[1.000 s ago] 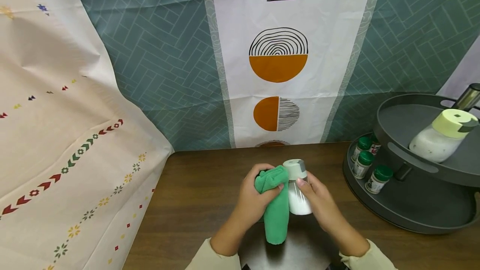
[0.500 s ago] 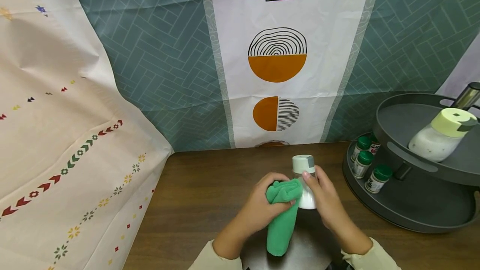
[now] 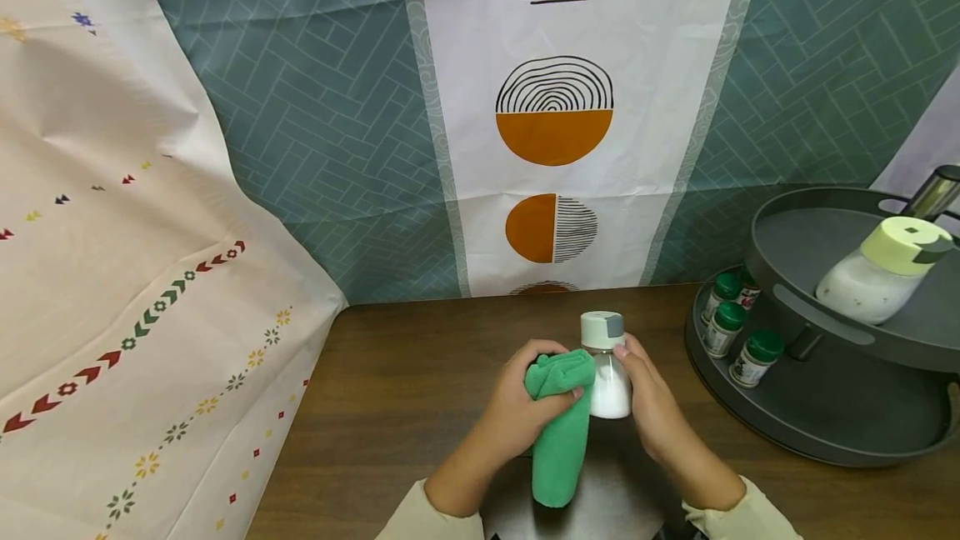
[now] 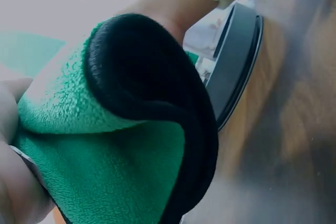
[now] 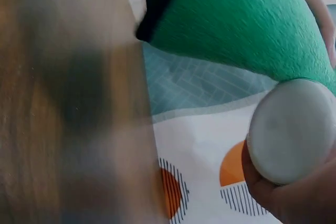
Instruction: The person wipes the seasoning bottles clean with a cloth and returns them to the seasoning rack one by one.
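A folded green cloth (image 3: 558, 448) with a dark edge hangs from my left hand (image 3: 517, 407), whose fingers and thumb grip its upper part. Just right of it, my right hand (image 3: 651, 394) holds a clear shaker jar (image 3: 611, 386) of white powder, capped in white with a grey flap. The cloth lies against the jar's left side. In the right wrist view the jar's round base (image 5: 294, 129) faces the camera, with the cloth (image 5: 236, 24) touching its edge. The left wrist view is mostly filled by the cloth (image 4: 105, 177) and its black trim; the jar is hidden there.
A dark two-tier round tray (image 3: 825, 432) stands at the right of the wooden table (image 3: 390, 407). Several green-capped spice jars (image 3: 753, 358) sit on its lower tier, and a yellow-capped jar (image 3: 885, 273) leans on the upper one. Patterned cloths hang behind and at left.
Over the last second, both hands moved slightly right, with the cloth going lower. The jar shifted right and up, then a little back left, and its cap turned.
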Motion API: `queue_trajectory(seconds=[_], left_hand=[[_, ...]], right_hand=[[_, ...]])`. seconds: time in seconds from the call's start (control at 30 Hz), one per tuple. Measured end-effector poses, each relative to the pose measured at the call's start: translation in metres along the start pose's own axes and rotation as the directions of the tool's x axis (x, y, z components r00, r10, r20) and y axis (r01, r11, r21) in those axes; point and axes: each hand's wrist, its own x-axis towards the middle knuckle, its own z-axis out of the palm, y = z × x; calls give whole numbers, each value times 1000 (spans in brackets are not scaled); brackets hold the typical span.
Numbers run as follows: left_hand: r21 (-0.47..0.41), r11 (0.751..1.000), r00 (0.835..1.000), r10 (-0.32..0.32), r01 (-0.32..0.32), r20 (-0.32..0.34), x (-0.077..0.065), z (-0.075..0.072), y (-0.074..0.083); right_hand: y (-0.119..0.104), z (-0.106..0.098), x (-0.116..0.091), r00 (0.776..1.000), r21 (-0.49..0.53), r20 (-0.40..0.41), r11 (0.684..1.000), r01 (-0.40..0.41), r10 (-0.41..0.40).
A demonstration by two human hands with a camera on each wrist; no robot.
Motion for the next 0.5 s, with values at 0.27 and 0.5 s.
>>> queue_trajectory(seconds=[0.27,0.5], left_hand=[[-11,999,985,-39,37,-167,4,-16,3],[-24,999,985,-47,43,-164,3,-22,7]], right_hand=[[0,5,-4,989,-61,135,996,-61,68],[4,3,-2,993,-37,120,999,14,-10]])
